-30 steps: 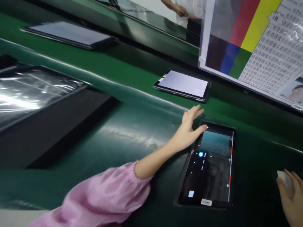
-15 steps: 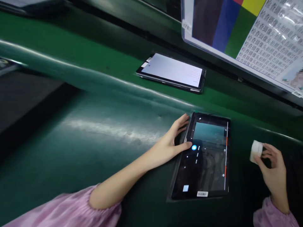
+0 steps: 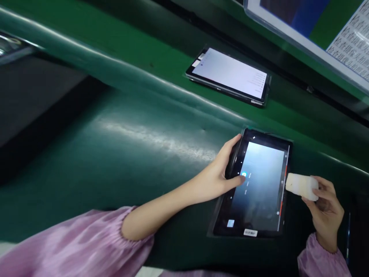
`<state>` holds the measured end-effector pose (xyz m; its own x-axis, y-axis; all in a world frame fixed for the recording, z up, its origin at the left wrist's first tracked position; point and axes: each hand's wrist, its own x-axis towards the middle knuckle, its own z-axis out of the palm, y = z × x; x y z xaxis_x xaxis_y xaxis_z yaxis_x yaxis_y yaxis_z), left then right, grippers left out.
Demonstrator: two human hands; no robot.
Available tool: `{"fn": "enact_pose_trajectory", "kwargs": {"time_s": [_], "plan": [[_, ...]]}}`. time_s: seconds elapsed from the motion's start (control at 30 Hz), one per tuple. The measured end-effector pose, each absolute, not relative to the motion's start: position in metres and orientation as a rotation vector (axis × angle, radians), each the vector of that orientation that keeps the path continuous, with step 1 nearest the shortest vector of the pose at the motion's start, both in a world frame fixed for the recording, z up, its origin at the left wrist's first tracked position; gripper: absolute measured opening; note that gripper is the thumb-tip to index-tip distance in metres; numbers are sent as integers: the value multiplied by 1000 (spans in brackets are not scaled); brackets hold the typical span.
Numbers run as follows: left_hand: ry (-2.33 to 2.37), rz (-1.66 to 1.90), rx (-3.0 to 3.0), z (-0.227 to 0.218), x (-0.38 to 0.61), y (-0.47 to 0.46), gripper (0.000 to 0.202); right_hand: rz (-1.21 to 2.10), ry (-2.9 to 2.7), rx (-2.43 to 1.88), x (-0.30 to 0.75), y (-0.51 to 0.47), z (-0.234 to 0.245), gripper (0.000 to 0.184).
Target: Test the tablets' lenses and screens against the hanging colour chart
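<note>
Left hand (image 3: 216, 177) is wrapping around the tablet's near edge, its thumb reaching onto the screen just beside a blue camera button (image 3: 244, 174). Right hand (image 3: 325, 211) is pinching a white cylindrical roll (image 3: 301, 186), its material unclear, and is holding it just over the tablet's right edge. Pink gathered sleeves (image 3: 72, 238) are covering both forearms. The black-framed tablet (image 3: 259, 196) is lying on the green conveyor belt (image 3: 121, 169) at lower right of centre, showing a camera screen. Farther up the belt, a second tablet (image 3: 229, 73) is lying with its pale screen lit. At the upper right corner, a chart board (image 3: 348, 50) with colour blocks and printed characters is standing beyond the belt.
</note>
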<state>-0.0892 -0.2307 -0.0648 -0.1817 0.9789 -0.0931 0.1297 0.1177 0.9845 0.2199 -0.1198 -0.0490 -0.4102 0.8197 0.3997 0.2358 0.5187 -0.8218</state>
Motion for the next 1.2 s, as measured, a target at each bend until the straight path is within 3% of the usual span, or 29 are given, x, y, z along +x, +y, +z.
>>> {"fn": "enact_pose_trajectory", "kwargs": {"time_s": [0.6, 1.2], "plan": [[1452, 1273, 1146, -77, -90, -232, 88, 916, -1921, -871, 222, -120, -46, 21], [1363, 1350, 1121, -86, -94, -230, 93, 842, -1902, -871, 222, -124, -51, 18]]}}
